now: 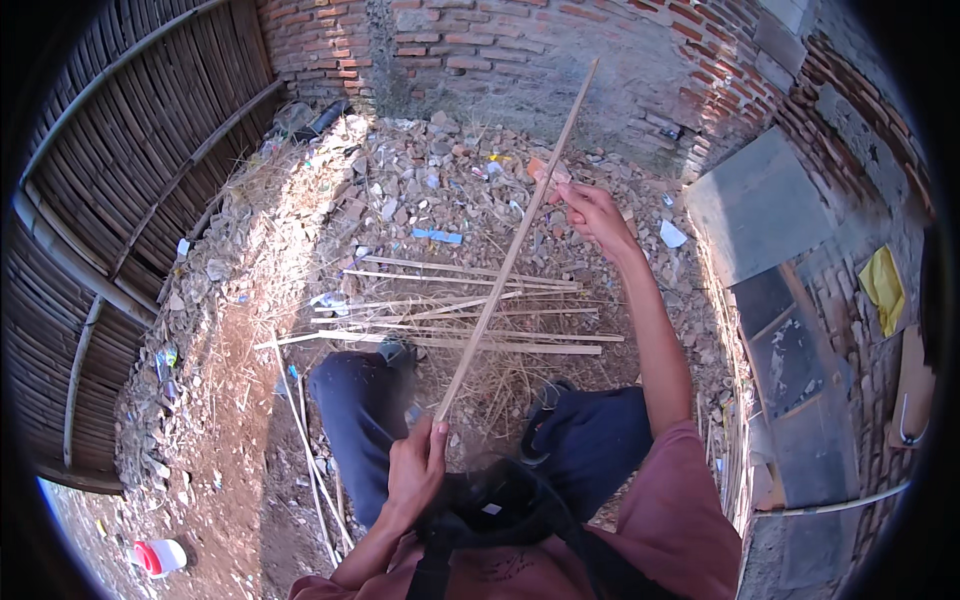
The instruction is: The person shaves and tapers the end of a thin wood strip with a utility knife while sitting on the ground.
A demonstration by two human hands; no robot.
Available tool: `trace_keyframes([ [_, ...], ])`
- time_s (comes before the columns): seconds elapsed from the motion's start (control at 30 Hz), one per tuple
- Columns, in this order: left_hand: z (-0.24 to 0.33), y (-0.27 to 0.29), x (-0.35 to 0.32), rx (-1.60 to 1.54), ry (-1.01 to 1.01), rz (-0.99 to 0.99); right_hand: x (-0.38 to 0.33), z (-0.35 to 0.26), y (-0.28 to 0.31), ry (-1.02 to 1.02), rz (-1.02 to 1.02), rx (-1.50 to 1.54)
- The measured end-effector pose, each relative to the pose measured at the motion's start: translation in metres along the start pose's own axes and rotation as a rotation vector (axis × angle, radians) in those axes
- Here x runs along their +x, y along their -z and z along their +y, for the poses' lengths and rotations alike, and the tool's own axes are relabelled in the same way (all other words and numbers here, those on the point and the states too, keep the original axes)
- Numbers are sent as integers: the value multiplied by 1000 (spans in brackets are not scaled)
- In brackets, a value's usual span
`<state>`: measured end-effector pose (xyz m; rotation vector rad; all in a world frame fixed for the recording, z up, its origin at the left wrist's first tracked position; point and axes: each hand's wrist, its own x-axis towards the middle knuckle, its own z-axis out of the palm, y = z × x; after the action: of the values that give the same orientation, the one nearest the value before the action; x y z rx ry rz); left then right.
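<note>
A long, thin bamboo strip (pixel 506 262) slants across the view, its upper end near the brick wall. Close to my lap, my left hand (pixel 416 464) is closed round its lower end, the thumb lying along it. Farther up, my right hand (pixel 597 213) pinches a small pinkish-orange piece (pixel 549 174) against the strip; whether that piece is paper or cloth I cannot tell. Beneath the strip, several similar bamboo strips (pixel 520 347) lie crosswise on the ground before my knees.
Rubble and litter (pixel 400 190) cover the ground up to a brick wall (pixel 480 60). On the left stands a bamboo-slat wall (pixel 120 160). Grey panels (pixel 765 205) lean at the right. A white tub with a red lid (pixel 160 558) and more thin strips (pixel 305 455) lie at the lower left.
</note>
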<state>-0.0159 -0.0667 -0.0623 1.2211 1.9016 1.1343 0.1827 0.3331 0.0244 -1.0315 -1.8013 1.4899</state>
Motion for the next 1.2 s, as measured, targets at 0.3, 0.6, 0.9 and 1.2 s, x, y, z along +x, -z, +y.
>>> trace_keyframes([
  [0.3, -1, 7, 1, 54, -12, -33, -2, 14, 25, 128, -317, 717],
  [0.6, 1, 3, -4, 68, -43, 1, -14, 11, 37, 247, 429, 250],
  [0.9, -3, 0, -4, 136, -84, 26, -13, 11, 1, 155, 359, 330],
  [1.2, -7, -4, -9, 95, -15, -5, -12, 30, 3, 166, 411, 345],
])
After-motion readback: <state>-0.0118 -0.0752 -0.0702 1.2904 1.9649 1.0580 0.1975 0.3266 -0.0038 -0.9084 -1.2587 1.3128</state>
